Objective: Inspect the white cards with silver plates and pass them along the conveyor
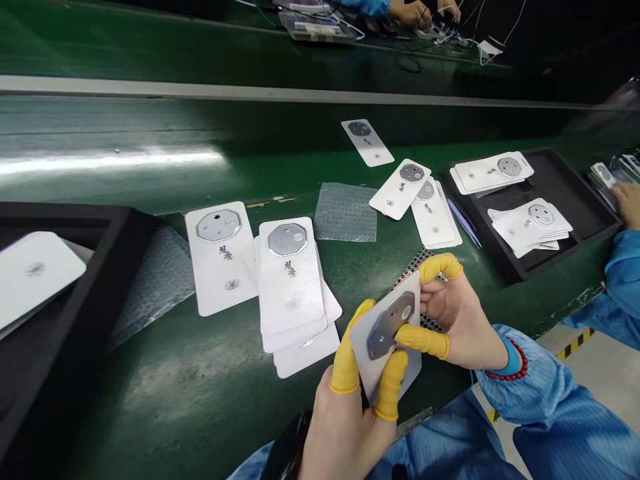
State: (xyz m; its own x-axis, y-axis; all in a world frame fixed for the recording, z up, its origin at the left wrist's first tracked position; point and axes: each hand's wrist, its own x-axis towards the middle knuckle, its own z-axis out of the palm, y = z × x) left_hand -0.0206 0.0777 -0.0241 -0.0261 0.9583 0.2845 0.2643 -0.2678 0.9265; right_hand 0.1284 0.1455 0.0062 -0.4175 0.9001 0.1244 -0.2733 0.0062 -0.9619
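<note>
Between my two hands is a thin white panel [371, 337] with rounded corners and a grey octagonal plate, tilted up off the bench. My left hand [353, 407] grips its lower part with thumb and forefinger. The thumb of my right hand [450, 313] presses on the grey plate, and its forefinger is at the upper edge. Yellow finger cots cover these fingertips. A dark perforated strip [413, 265] shows partly behind my right hand. To the left lie a stack of similar panels [291, 287] and a single panel [220, 257], printed with dark characters.
More panels [400, 189] lie farther back, near a bubble-wrap sheet [346, 212] and purple tweezers [465, 223]. Black trays with panels stand at left [95, 320] and right [520, 273]. Co-workers' hands [413, 13] show across the bench and at the right edge.
</note>
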